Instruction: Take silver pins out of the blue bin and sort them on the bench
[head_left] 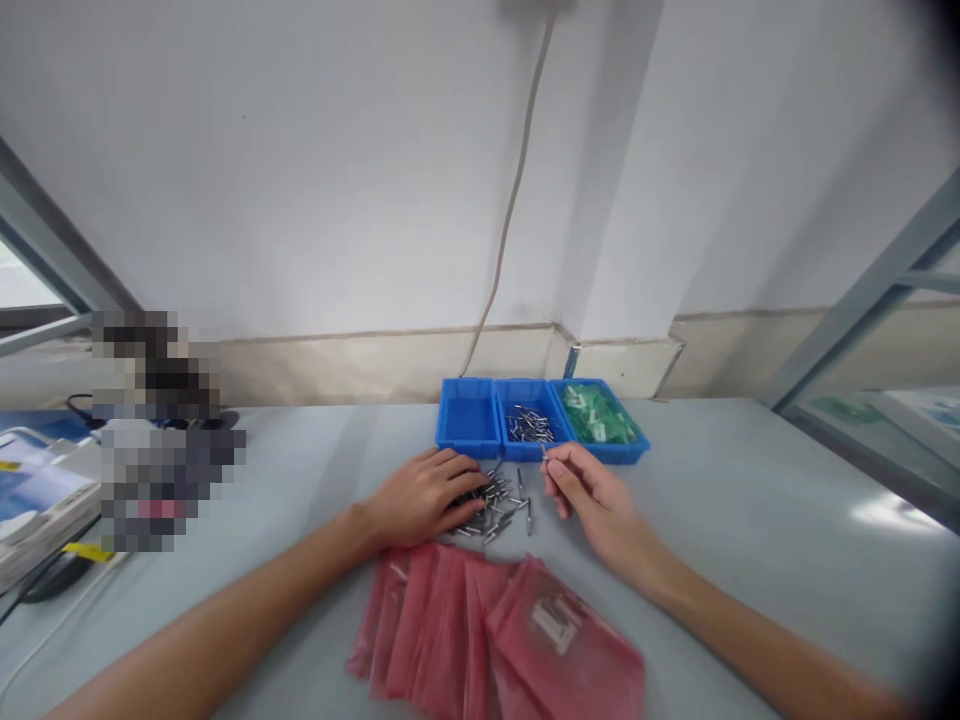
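My left hand (pixel 431 497) lies palm down at the left side of a loose pile of small metal pins (pixel 497 505), its fingers apart and partly over them. Between the thumb and fingertips of my right hand (pixel 585 490), one small metal pin (pixel 544 453) is pinched, just in front of the blue bins. More of these pins fill part of the middle blue bin (pixel 525 385). Nearest to me, several red plastic bags (pixel 435 630) overlap in a row; the rightmost bag (pixel 592 660) has small pale pieces inside.
The left blue bin (pixel 466 415) shows its bare floor. Green bags (pixel 596 413) fill the right bin. A wall (pixel 360 200) with a hanging cable (pixel 517 180) stands behind the grey table (pixel 750 500). Cables and a blurred-out area are at the left; metal frames flank both sides.
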